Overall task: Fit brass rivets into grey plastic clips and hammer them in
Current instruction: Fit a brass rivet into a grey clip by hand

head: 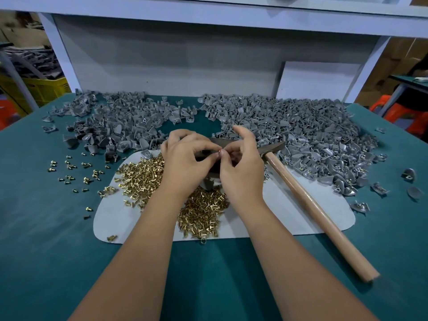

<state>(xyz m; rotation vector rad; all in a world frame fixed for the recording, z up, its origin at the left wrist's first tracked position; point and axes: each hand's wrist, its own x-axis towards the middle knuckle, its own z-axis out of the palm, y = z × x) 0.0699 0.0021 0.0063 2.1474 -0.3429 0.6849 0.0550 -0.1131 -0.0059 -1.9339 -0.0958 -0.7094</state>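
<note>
Both hands meet above a white mat at the table's middle. My left hand grips a dark grey clip, mostly hidden under its curled fingers. My right hand pinches a small brass rivet between thumb and forefinger, right at the clip. A heap of loose brass rivets lies on the mat under my wrists. A wooden-handled hammer lies on the mat to the right, with its head partly behind my right hand.
Large piles of grey plastic clips spread across the back of the green table, left and right. Stray rivets are scattered at the left. A white backboard closes off the far edge.
</note>
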